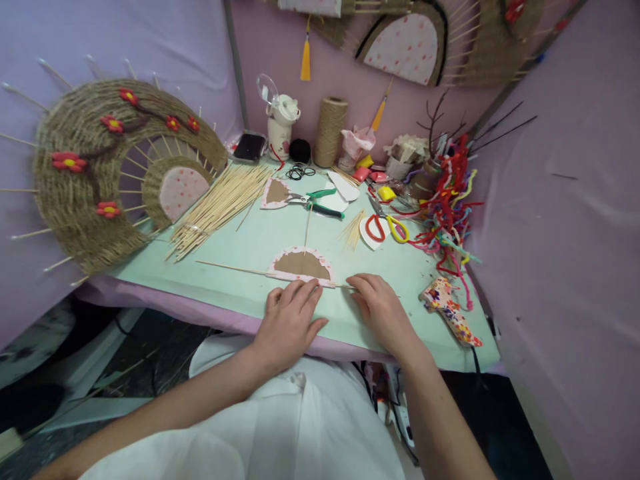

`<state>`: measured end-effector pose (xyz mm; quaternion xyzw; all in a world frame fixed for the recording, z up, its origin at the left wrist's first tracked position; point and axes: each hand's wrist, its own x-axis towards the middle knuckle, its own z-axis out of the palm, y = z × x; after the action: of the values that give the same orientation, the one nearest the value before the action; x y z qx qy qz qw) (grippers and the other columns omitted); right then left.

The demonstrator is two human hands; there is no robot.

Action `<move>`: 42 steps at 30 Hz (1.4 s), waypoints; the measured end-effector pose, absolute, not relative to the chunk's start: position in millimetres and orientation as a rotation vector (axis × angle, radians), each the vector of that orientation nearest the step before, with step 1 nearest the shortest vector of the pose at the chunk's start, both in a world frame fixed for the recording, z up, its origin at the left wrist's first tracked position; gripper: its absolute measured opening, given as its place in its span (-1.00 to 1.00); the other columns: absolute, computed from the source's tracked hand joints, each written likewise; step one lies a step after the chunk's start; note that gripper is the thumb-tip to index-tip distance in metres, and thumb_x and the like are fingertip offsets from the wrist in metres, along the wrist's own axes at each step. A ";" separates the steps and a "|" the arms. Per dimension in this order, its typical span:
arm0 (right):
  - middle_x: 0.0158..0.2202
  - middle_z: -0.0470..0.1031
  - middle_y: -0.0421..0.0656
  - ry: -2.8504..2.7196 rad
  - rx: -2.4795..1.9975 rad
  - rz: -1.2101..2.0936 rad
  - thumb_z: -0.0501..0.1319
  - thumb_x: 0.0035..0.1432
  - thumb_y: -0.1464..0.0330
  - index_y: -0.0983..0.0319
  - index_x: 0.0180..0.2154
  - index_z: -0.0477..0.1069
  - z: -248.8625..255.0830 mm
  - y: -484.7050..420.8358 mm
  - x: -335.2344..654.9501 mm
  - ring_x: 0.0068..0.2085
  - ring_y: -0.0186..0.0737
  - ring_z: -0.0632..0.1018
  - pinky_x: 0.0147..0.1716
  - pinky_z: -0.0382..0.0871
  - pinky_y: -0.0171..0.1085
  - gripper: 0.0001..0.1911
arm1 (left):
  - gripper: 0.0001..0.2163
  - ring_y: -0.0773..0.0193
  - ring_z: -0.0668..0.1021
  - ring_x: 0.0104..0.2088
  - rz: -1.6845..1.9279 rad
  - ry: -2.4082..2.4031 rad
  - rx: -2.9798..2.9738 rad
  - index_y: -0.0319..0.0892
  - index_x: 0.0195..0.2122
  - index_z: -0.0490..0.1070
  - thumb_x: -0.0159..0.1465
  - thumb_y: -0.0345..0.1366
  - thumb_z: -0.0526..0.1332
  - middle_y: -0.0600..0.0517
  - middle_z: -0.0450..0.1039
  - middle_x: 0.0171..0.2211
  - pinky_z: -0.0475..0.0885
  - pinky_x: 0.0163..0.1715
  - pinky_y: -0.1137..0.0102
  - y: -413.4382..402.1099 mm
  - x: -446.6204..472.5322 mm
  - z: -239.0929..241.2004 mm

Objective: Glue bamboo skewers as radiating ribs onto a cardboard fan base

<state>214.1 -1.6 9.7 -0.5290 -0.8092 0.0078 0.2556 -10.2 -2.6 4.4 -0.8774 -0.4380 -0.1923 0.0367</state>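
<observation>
A half-round cardboard piece (304,266) lies on the table before me, its brown face up and its rim wrapped in pink-dotted white cloth. Along its straight edge runs a thin bamboo stick (230,268), sticking out on both sides. A second bamboo stick (307,230) points away from me from the middle of the piece. My left hand (293,323) rests with fingers stretched out, tips at the straight edge. To the right, my right hand (383,310) has its fingers closed around the right end of the long stick; the fingertips partly hide it.
Beyond the piece lie green-handled pliers (320,202), scissors (386,228) and a bamboo stick bundle (220,210). A floral-covered glue gun (450,310) and pipe cleaners (453,200) are at right. A large twine-wrapped arch (95,180) stands left. Twine (330,132) stands at the back.
</observation>
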 end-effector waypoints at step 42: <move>-0.27 0.50 -0.04 -2.288 -1.192 -0.067 -0.01 0.30 0.57 0.21 -0.08 0.52 12.5 8.6 213.9 -0.22 -0.19 0.44 -0.27 0.41 -0.22 -0.63 | -0.64 0.07 0.34 0.15 -0.493 -1.373 -2.648 -0.12 0.12 0.41 0.36 -0.41 0.01 -0.03 0.40 0.18 0.19 -0.02 0.14 23.4 -7.2 9.5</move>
<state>213.9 8.6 12.5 -0.4437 -0.8520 -0.0249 0.2767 -7.2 23.4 9.5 -0.8743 -0.4534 -0.1627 0.0593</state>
